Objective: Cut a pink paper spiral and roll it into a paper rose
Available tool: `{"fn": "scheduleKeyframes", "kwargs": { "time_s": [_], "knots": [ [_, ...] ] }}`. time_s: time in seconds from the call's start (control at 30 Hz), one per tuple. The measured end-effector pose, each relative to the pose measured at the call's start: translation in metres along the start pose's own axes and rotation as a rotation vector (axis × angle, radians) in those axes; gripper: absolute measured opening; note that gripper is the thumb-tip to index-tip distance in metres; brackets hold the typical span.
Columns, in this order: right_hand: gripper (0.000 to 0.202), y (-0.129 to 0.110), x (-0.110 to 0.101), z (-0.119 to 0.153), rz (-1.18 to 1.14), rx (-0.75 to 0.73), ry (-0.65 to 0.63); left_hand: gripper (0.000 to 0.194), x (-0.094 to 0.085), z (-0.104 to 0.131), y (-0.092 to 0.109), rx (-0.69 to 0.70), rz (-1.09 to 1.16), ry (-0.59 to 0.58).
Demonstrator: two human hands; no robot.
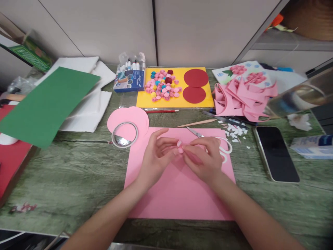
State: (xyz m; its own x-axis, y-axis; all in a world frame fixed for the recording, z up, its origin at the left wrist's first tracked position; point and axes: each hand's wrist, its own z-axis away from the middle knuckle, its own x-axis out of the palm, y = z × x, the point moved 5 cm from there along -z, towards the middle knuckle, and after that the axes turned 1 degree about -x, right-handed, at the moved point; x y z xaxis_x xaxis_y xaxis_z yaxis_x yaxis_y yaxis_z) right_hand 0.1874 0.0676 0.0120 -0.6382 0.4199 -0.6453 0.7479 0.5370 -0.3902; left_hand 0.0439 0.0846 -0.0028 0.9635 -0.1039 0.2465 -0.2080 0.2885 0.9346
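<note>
Over a pink paper sheet (179, 187), my left hand (158, 152) pinches a small curled pink paper piece (180, 146) between thumb and fingers. My right hand (205, 156) closes on the same piece from the other side, fingertips meeting the left ones. White-handled scissors (229, 147) lie on the sheet, partly hidden behind my right hand. Left of the sheet, a tape roll (125, 134) rests against pink paper circles (135, 118). Beyond, a yellow sheet (179, 102) carries a heap of small rolled paper pieces (163, 85), mostly pink, and two dark red circles (195, 86).
A phone (277, 152) lies at right, near white paper scraps (236, 131) and a pile of pink offcuts (241, 95). A clear cup (301, 93) stands behind the phone. Green paper (52, 104) covers white sheets at left. A marker box (130, 80) stands at the back.
</note>
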Motion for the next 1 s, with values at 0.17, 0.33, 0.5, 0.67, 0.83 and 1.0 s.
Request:
{"fn": "scheduleKeyframes", "kwargs": {
  "time_s": [0.17, 0.33, 0.5, 0.67, 0.83, 1.0],
  "knots": [
    [0.021, 0.000, 0.002, 0.002, 0.029, -0.035, 0.001, 0.051, -0.003, -0.006, -0.013, -0.171, 0.095, -0.082],
    [0.021, 0.002, 0.002, 0.004, 0.023, -0.029, -0.009, 0.048, -0.005, -0.007, -0.015, -0.201, 0.083, -0.065],
    [0.020, -0.001, 0.002, 0.003, 0.085, -0.062, 0.003, 0.049, -0.005, -0.007, -0.011, -0.215, 0.028, -0.045],
    [0.020, -0.003, 0.001, 0.001, 0.084, -0.083, 0.016, 0.049, -0.006, -0.008, -0.012, -0.228, 0.028, -0.041],
    [0.019, -0.002, 0.002, 0.003, 0.084, -0.066, -0.007, 0.048, -0.005, -0.008, -0.015, -0.231, 0.047, -0.042],
    [0.020, -0.002, 0.001, 0.004, 0.096, -0.071, 0.024, 0.043, -0.006, -0.007, -0.014, -0.183, -0.010, -0.041]
  ]
}}
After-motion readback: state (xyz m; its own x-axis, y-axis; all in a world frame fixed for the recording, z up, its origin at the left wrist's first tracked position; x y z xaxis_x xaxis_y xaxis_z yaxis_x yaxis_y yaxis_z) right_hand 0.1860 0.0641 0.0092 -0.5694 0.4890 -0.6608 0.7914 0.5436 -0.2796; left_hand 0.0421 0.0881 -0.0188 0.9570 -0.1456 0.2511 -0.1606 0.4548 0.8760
